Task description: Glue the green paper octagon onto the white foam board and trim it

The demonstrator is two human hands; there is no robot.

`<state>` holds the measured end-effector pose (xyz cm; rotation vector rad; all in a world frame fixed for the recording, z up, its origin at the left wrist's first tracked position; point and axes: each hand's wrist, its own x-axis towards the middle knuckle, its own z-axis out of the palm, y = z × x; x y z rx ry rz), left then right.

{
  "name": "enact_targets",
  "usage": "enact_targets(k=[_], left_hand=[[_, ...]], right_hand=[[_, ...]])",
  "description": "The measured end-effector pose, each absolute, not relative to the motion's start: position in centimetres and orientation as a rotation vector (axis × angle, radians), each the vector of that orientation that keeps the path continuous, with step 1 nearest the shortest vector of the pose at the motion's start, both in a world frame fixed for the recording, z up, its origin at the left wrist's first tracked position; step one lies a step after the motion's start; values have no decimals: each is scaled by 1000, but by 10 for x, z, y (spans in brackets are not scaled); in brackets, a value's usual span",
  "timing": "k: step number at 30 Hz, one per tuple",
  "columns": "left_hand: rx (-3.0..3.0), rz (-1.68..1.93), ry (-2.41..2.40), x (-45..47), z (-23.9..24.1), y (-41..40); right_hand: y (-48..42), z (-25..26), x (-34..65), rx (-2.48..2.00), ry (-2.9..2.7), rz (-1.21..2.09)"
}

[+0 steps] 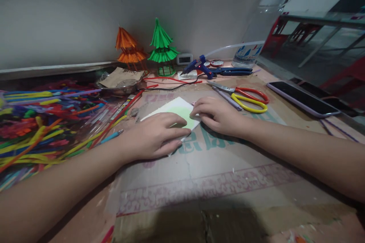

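Observation:
A white sheet of paper [178, 104] with a light green patch lies on the plastic-covered work surface. My left hand [156, 134] rests flat over its left part, fingers spread and pointing right. At the paper's right edge, my right hand [213, 114] touches it with bent fingertips; the fingers are slightly apart, and I see nothing gripped. Just beyond the right hand lie scissors [251, 98] with one red and one yellow handle loop, beside a grey-purple pen-like stick [226, 98].
Colourful pipe cleaners [37, 129] heap up at left, near a bowl [121, 81]. Orange [129, 47] and green [162, 45] pagoda-like models stand by the wall. A blue glue gun [198, 66], pliers [232, 71], a water bottle [251, 41] and a phone [302, 98] lie behind and right.

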<state>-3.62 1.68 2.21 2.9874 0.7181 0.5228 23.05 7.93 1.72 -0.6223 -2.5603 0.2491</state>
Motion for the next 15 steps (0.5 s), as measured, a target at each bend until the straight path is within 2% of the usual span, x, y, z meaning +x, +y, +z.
enact_targets(k=[15], left_hand=[[2884,567,787,-36,24,15]], right_hand=[[78,18,234,-444,-2515,248]])
